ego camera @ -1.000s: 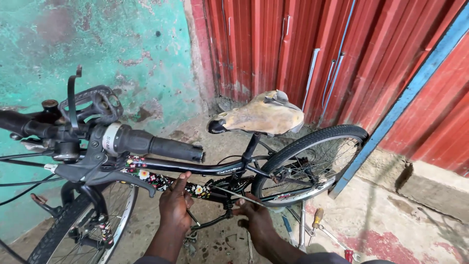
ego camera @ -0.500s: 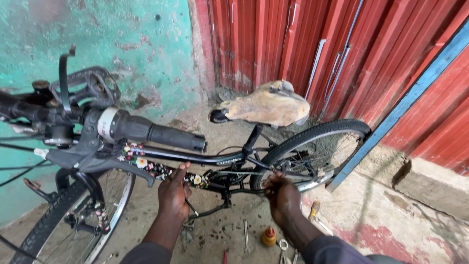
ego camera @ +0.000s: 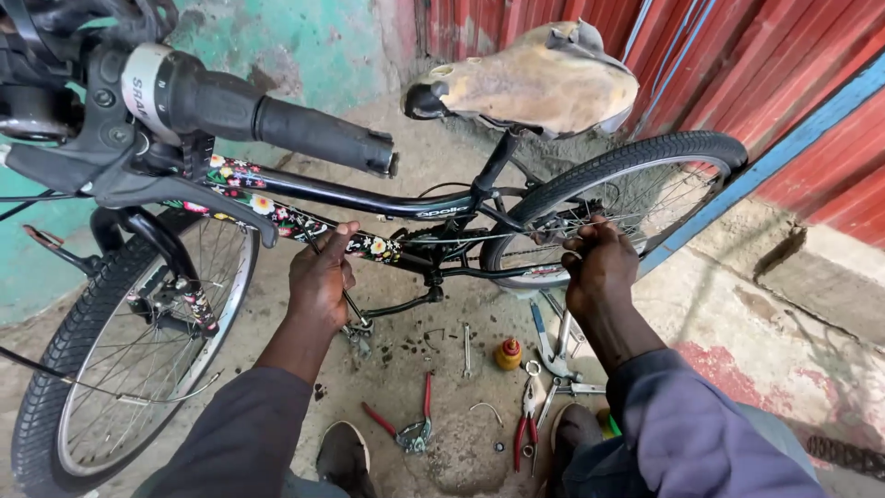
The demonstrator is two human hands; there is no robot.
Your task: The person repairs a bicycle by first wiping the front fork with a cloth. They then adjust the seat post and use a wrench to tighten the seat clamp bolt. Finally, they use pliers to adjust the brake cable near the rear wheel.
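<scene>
Black bicycle frame with flower stickers (ego camera: 304,221) crosses the middle of the picture. The left hand (ego camera: 321,277) is closed around its lower tube at centre left. The right hand (ego camera: 599,267) pinches a thin metal part beside the rear wheel with black tyre (ego camera: 636,166) at centre right. A worn tan saddle (ego camera: 535,78) stands above. On the concrete floor (ego camera: 737,314) between the arms lie red-handled pliers (ego camera: 410,429), a small orange bottle (ego camera: 508,353) and loose screws.

One head-worn view looks steeply down, close over the bicycle frame (ego camera: 369,198); no second view.
</scene>
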